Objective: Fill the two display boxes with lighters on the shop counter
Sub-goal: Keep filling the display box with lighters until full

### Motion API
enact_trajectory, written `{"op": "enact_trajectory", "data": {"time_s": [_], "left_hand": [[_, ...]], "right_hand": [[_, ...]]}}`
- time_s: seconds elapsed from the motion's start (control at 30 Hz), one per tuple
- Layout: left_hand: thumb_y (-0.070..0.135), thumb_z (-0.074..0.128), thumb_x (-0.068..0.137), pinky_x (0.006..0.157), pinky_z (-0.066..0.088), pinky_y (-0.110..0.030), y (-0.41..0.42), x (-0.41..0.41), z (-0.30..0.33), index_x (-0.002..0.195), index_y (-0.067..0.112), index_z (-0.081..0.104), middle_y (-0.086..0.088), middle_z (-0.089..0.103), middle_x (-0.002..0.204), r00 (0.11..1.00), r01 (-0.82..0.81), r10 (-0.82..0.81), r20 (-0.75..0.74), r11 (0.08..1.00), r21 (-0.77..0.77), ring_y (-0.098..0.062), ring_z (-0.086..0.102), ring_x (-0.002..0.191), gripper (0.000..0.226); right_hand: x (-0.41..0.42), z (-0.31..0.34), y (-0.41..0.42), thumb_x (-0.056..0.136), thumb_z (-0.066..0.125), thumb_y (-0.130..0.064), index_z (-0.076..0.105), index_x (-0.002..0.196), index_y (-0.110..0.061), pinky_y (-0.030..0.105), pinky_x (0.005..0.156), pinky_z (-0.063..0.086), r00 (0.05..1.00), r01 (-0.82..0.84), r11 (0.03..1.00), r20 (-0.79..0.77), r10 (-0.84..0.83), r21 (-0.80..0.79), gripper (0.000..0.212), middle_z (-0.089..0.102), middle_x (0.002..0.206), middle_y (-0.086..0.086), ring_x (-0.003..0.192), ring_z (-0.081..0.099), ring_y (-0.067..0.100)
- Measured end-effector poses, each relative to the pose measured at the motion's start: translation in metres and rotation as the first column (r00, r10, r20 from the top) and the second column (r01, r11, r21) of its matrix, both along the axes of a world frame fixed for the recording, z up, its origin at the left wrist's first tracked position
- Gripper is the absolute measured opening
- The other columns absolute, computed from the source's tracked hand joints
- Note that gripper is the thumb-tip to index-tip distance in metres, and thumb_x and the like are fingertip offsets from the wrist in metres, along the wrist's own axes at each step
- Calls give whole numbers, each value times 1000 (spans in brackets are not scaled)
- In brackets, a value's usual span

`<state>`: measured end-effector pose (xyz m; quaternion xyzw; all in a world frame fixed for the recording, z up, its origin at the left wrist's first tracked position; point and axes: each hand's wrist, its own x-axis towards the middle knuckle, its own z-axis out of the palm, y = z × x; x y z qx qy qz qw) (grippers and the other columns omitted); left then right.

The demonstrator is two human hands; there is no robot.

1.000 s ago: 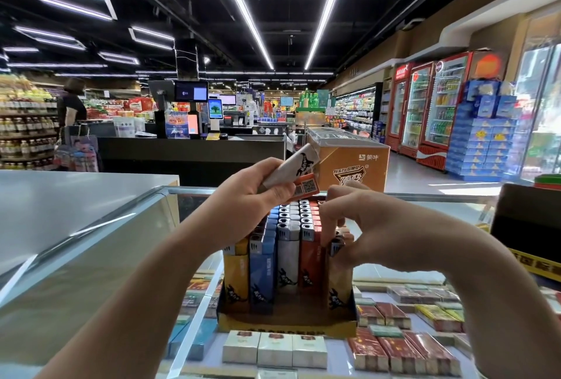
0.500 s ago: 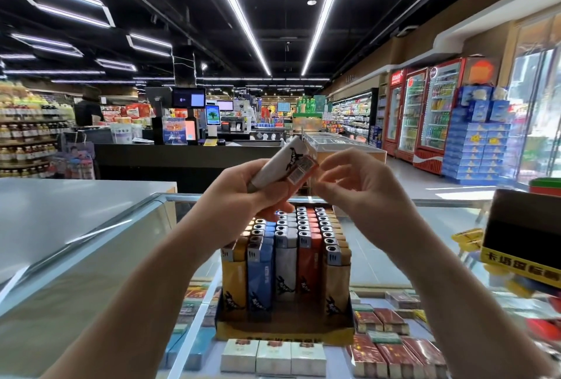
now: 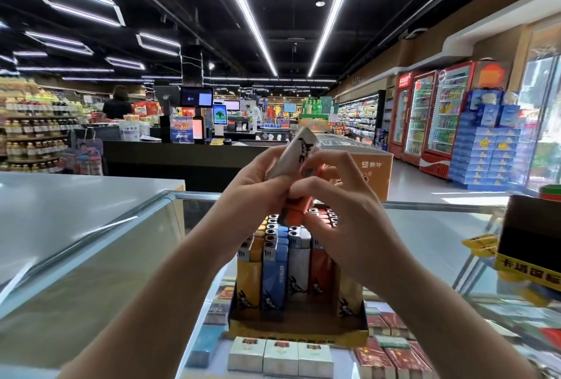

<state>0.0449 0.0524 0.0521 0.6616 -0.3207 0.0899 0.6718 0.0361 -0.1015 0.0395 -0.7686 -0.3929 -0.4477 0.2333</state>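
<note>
A cardboard display box [image 3: 299, 328] stands on the glass counter [image 3: 425, 227], packed with upright lighters [image 3: 274, 269] in yellow, blue, white, orange and tan. Just above it my left hand [image 3: 252, 193] grips a white lighter [image 3: 296, 155] and an orange lighter [image 3: 299, 207] together. My right hand [image 3: 340, 205] pinches the orange lighter with curled fingers. A second display box [image 3: 529, 249], dark with a yellow band, sits at the counter's right edge; its inside is hidden.
Cigarette packs [image 3: 276, 354] lie under the glass below the box. A grey countertop [image 3: 76, 205] is to the left. Beyond stand a checkout desk [image 3: 182, 154], a brown carton [image 3: 373, 172], drink fridges [image 3: 434, 117] and a person [image 3: 117, 104] by the shelves.
My right hand rose from the lighters in the box to my left hand and took hold of the orange lighter there. Both hands lifted slightly.
</note>
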Motion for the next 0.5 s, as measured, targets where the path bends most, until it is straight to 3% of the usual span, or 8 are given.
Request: {"op": "enact_trajectory", "data": {"time_s": [0.1, 0.17, 0.23, 0.3, 0.37, 0.5], "left_hand": [[9, 50, 90, 55, 48, -12, -2, 1, 0, 111, 20, 55, 11, 68, 79, 1000, -9, 8, 7, 998, 61, -2, 64, 66, 25], [6, 49, 90, 62, 49, -11, -2, 2, 1, 109, 18, 53, -1, 66, 92, 998, -48, 46, 30, 995, 85, -3, 65, 71, 23], [7, 48, 91, 70, 50, -14, -1, 4, 1, 106, 19, 52, -11, 64, 95, 995, -87, 83, 54, 993, 75, -10, 68, 76, 20], [11, 47, 92, 75, 47, -21, 3, 7, 1, 105, 24, 51, -10, 69, 87, 988, -147, 139, 70, 983, 109, -18, 68, 80, 18], [14, 48, 92, 70, 46, -20, 7, 11, -1, 107, 25, 50, -8, 71, 82, 984, -177, 171, 49, 969, 170, -26, 66, 83, 19], [16, 50, 92, 56, 40, -5, 9, 17, -5, 111, 29, 50, 1, 73, 82, 986, -156, 168, -3, 925, 347, -47, 55, 92, 23]], "right_hand": [[0, 2, 1, 72, 76, -5, 68, 90, -7, 36, 73, 56, 999, -5, 1000, 32, 5, -7, 20, 60, 103, 8, 90, 61, 21], [1, 5, -2, 74, 75, -7, 65, 87, -5, 22, 73, 52, 999, -31, 997, 27, 29, 65, 16, 63, 91, 0, 81, 60, 9], [-1, 10, -8, 76, 72, -7, 62, 87, -11, 11, 68, 48, 994, -74, 965, -65, 93, 252, 16, 63, 83, -9, 71, 59, 0], [-3, 16, -16, 76, 68, -6, 58, 89, -20, 12, 63, 50, 938, -166, 862, -192, 287, 479, 22, 66, 77, -10, 70, 64, 5], [-7, 23, -22, 72, 67, -9, 56, 90, -26, 14, 59, 51, 852, -232, 775, -262, 453, 588, 27, 68, 75, -6, 70, 66, 10], [-11, 26, -22, 72, 68, 1, 62, 81, -24, 28, 58, 58, 758, -246, 838, -442, 480, 487, 28, 69, 78, 2, 70, 66, 29]]}}
